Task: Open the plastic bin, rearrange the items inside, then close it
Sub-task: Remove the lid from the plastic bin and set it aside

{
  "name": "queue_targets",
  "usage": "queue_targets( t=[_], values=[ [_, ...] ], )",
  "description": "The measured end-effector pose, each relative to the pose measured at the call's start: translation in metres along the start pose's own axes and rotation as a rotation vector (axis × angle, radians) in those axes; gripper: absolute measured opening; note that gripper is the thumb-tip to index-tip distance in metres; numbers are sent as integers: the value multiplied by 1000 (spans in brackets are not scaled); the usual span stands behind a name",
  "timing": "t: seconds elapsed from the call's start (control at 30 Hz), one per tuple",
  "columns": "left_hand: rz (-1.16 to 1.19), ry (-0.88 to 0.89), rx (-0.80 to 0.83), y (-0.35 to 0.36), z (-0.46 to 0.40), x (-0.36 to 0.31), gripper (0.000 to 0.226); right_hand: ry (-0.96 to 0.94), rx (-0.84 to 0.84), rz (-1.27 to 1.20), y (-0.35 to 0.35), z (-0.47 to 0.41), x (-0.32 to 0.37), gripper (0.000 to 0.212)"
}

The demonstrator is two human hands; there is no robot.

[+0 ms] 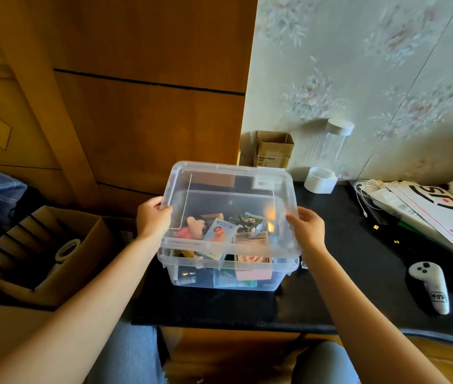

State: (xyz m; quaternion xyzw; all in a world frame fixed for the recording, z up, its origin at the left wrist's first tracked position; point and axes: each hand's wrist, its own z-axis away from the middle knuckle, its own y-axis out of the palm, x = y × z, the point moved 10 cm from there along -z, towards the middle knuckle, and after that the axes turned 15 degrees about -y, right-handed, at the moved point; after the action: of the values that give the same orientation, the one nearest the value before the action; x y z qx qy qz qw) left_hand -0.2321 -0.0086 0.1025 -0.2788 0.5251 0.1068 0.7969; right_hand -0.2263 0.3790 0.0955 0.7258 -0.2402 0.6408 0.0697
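Black counter (330, 295) carries the clear plastic bin (228, 273). A cardboard box (45, 250) stands to its left, a white controller (431, 286) to its right. Clear lid (228, 200) held tilted over the bin, near edge low. Left hand (153, 217) and right hand (307, 228) fingers clamped on lid's side edges, forearms reaching forward.

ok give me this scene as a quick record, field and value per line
bin: clear plastic bin on a black mat
lid: clear lid held tilted above the bin, not seated
left hand: left hand grips the lid's left edge
right hand: right hand grips the lid's right edge
contents: mixed toys and cards, including a mini fan card
nearby: white controller on the mat, to the right
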Motion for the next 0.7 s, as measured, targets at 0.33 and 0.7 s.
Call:
queue_targets(
  t=[0.33, 0.7],
  values=[
    [70, 99, 154, 36, 17, -53, 41, -151, 96, -584, -19, -14, 73, 23],
    [526, -277, 1008, 165, 130, -89, 59, -669, -57, 41, -80, 3, 106, 29]
  ],
)
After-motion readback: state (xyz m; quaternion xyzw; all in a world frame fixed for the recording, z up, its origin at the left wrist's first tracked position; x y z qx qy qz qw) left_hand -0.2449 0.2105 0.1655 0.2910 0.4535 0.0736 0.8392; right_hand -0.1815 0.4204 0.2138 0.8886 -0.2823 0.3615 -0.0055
